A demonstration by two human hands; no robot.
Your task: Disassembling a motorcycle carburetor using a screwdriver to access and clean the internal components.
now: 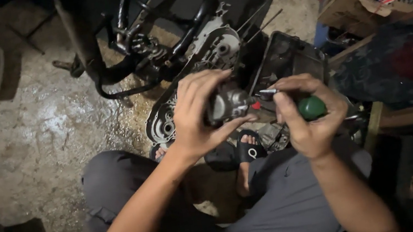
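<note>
Head view: left hand (198, 113) grips a small metal part (227, 106), right hand (306, 117) beside it holds a green-handled screwdriver (311, 107).

The small engine part (227, 104) looks dull grey cast metal; the screwdriver handle (312, 107) is glossy green plastic; the concrete floor (38, 131) is rough and wet-shiny.

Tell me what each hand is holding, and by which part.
The left hand grips a small grey metal engine part around its body. The right hand holds a screwdriver by its green handle.
</note>
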